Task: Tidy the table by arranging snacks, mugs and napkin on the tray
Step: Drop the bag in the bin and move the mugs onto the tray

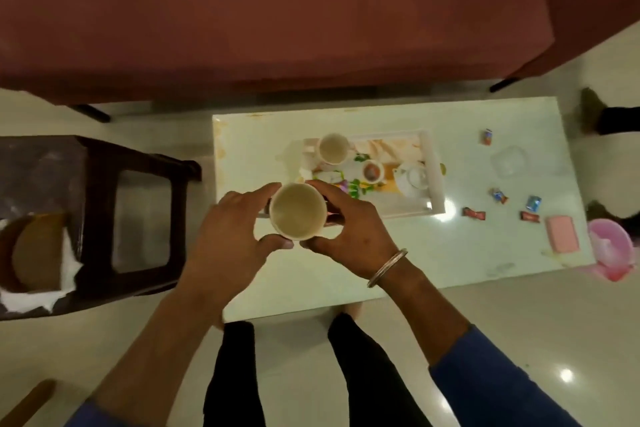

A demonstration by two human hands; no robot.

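Over a pale glass table [433, 253] before a maroon sofa [277, 10], my left hand [228, 239] and right hand [349, 229] curl around a cream mug [298, 211], holding it between them. Just beyond my fingers, the tray [437, 180] carries another mug [333, 148]; wrapped snacks [474, 214] lie well to the right.

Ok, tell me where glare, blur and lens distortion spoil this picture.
Head view: lamp glare spots the glossy white table beside the white picture tray; the small wrapped snacks are too soft to read; the wide lens bows the table's edges; the cream mug held in both hands is fairly sharp.
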